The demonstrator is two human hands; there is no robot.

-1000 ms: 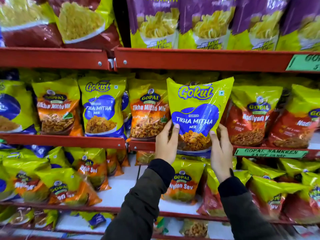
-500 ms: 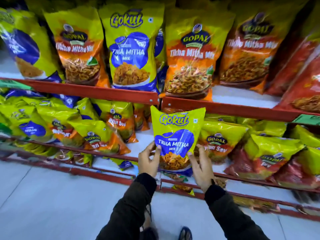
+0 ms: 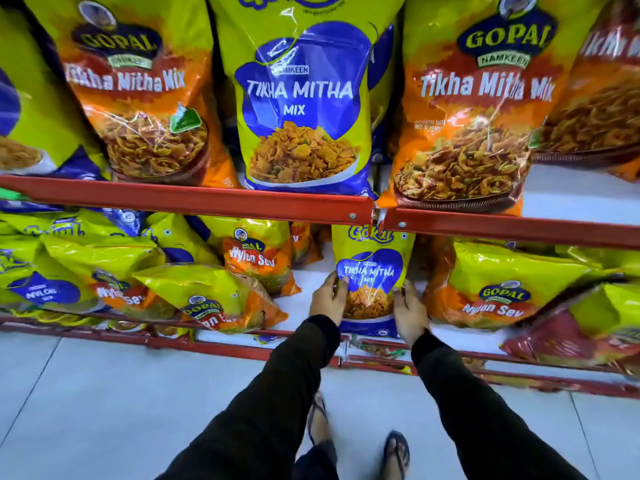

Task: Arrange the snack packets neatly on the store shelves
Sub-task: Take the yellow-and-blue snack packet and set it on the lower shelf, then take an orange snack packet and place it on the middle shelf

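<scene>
Now both hands, left hand (image 3: 328,299) and right hand (image 3: 410,310), clasp a light, crinkly, slippery Gokul packet (image 3: 371,271) by its lower sides, upright on the lower shelf (image 3: 304,306).

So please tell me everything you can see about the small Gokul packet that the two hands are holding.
The small Gokul packet is a glossy yellow-green plastic pouch with a blue heart-shaped panel reading Tikha Mitha Mix, a picture of orange snack and a blue base. It stands upright on the lower white shelf, its top under the red shelf rail. The left hand and right hand grip its lower sides.
</scene>
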